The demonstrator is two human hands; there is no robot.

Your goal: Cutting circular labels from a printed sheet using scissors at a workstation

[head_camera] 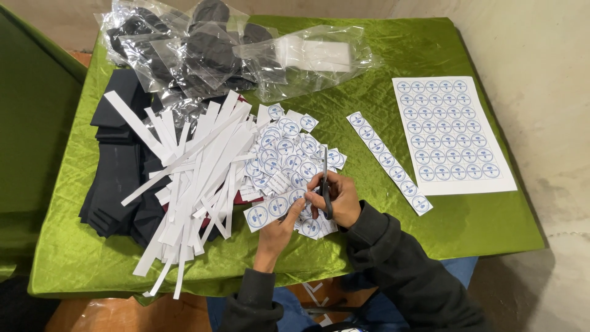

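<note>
My right hand (339, 198) grips a pair of dark scissors (325, 184), blades pointing away from me. My left hand (278, 232) holds a short paper strip of round blue-and-white stickers (270, 209) up to the blades. Just beyond both hands lies a heap of cut square stickers (289, 150). Another full strip of stickers (388, 161) lies to the right, and past it an uncut sticker sheet (452, 132).
A green cloth (430, 224) covers the table. White paper offcut strips (196, 172) pile up at left over dark folded fabric pieces (117, 178). Clear plastic bags with dark items (203, 49) sit at the back. A wall and bare floor border the right side.
</note>
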